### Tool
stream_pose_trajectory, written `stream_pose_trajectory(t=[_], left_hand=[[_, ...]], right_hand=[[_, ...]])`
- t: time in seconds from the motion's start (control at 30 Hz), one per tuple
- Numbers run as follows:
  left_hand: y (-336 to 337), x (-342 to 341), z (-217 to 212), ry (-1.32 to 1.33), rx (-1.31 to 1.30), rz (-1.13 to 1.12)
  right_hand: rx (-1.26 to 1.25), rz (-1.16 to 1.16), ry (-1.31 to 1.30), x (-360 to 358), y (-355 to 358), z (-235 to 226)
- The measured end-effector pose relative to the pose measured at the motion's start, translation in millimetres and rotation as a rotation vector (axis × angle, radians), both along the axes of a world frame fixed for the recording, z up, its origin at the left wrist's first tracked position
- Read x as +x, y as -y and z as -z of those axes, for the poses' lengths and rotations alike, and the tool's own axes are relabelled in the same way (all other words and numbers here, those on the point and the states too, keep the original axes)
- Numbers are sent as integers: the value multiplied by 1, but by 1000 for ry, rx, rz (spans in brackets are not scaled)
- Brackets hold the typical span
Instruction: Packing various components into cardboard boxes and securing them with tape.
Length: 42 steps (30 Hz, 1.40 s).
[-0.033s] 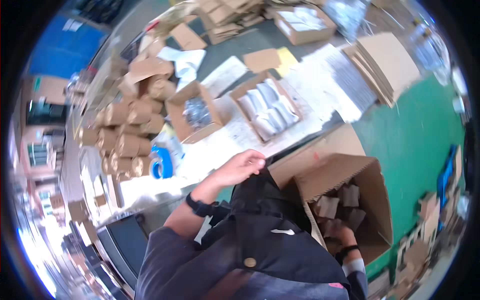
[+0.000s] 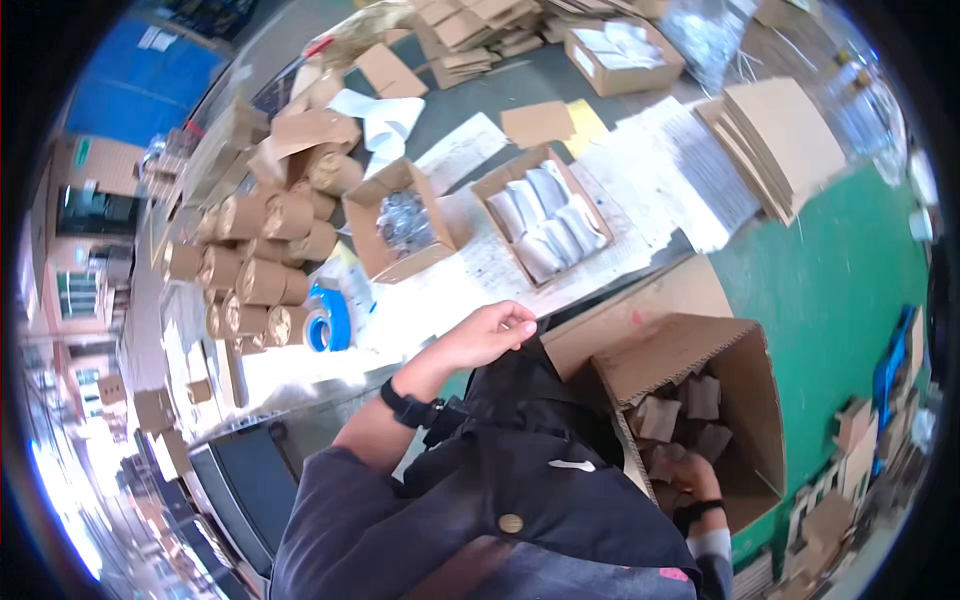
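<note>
My left hand (image 2: pixel 490 336) hovers by the near edge of the table, its fingers loosely bent and nothing visible in them. Down to the right, my right hand (image 2: pixel 692 472) reaches into a big open cardboard carton (image 2: pixel 748 410). Its fingers close around a brown packet, partly hidden by the hand and shadow. Several more brown packets (image 2: pixel 657 418) lie in the carton around it. On the table beyond my left hand stand a small box of white packets (image 2: pixel 545 222) and a box of clear plastic pieces (image 2: pixel 402 222).
Brown paper rolls (image 2: pixel 265 282) are piled at the table's left, beside a blue tape roll (image 2: pixel 328 318). Flat cardboard sheets (image 2: pixel 785 130) and printed paper (image 2: pixel 690 165) lie at the right. Another box of white packets (image 2: pixel 625 57) stands farther back. Green floor (image 2: pixel 840 260) extends beyond the carton.
The view has shifted slightly, so the table and its boxes sit a little lower and farther right. Both hands keep nearly the same pose.
</note>
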<state>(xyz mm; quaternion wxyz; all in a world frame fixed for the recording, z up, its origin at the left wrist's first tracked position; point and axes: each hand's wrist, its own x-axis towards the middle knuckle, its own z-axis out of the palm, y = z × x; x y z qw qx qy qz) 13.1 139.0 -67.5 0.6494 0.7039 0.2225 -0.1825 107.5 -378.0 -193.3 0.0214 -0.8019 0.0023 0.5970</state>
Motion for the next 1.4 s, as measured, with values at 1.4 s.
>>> stream_pose_trajectory(t=[1.4], left_hand=[[-428,139,96,-31,317,-714]], right_hand=[[-13,501,1370,-151,-229,-365]])
